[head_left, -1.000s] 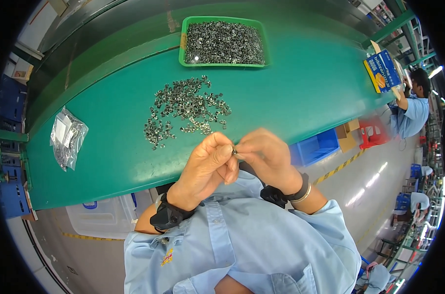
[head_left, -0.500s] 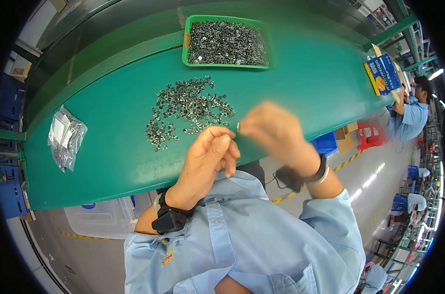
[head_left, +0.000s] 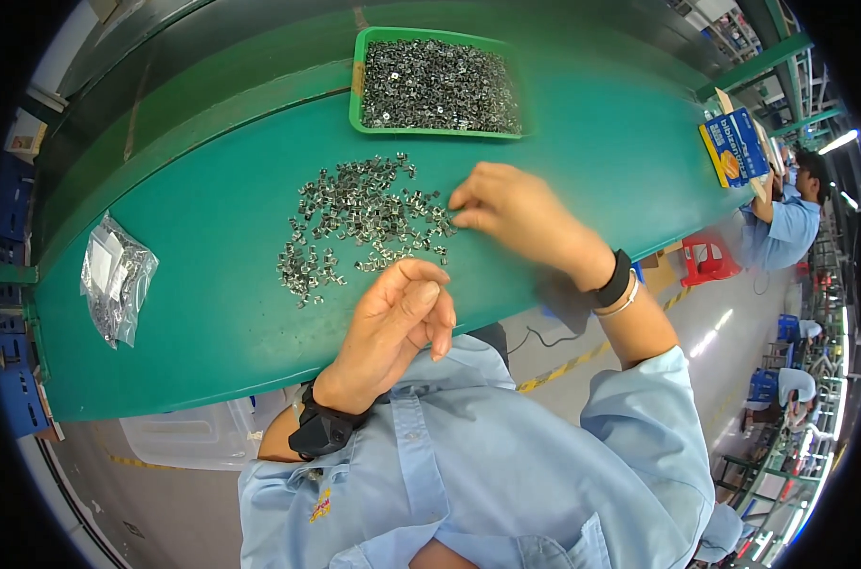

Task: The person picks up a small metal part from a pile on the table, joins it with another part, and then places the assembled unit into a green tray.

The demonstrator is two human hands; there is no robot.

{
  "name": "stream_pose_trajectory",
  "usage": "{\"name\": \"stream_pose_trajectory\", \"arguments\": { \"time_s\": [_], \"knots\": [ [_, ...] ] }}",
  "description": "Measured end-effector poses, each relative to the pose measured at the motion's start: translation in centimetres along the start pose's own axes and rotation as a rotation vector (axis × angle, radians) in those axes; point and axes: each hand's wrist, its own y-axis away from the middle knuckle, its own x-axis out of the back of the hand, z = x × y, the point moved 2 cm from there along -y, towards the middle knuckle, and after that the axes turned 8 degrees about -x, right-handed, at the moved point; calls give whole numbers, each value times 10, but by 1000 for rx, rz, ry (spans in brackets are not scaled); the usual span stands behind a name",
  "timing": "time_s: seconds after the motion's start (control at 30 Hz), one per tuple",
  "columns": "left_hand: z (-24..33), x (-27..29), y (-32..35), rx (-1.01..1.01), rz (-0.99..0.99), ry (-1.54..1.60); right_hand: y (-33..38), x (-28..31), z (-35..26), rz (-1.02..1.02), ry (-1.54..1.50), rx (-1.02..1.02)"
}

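Note:
Small shiny metal clips (head_left: pixel 359 204) lie in a loose pile on the green tabletop (head_left: pixel 222 284). At the pile's right edge is my right hand (head_left: pixel 516 209), its thumb and index finger a little apart, with no clip visible between them. My left hand (head_left: pixel 392 318) hovers over the table's near edge, just below the pile. Its fingers are curled and the thumb rests against the index finger; whatever they may hold is hidden. A few clips lie close to its fingertips.
Behind the pile stands a green tray (head_left: pixel 356 114) full of similar small metal parts. A clear plastic bag (head_left: pixel 117 280) of parts lies at the left. At the far right are a blue and yellow box (head_left: pixel 737 147), a red stool (head_left: pixel 707 258) and a co-worker (head_left: pixel 791 223).
My right hand, earlier blurred beside my left fingertips with a small metal piece at its fingers, has moved up to the pile's right edge. My left hand has stayed nearly in place.

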Motion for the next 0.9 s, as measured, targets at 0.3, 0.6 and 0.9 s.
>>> {"name": "stream_pose_trajectory", "arguments": {
  "time_s": [0.3,0.6,0.9],
  "knots": [
    [0,-3,0,9,27,7,11,3,-7,11,-151,-100],
    [-1,-16,-5,-37,88,-231,40,7,-41,66,-159,153],
    [-1,-23,-4,-21,62,-490,49,24,-74,-27,280,274]
  ]
}}
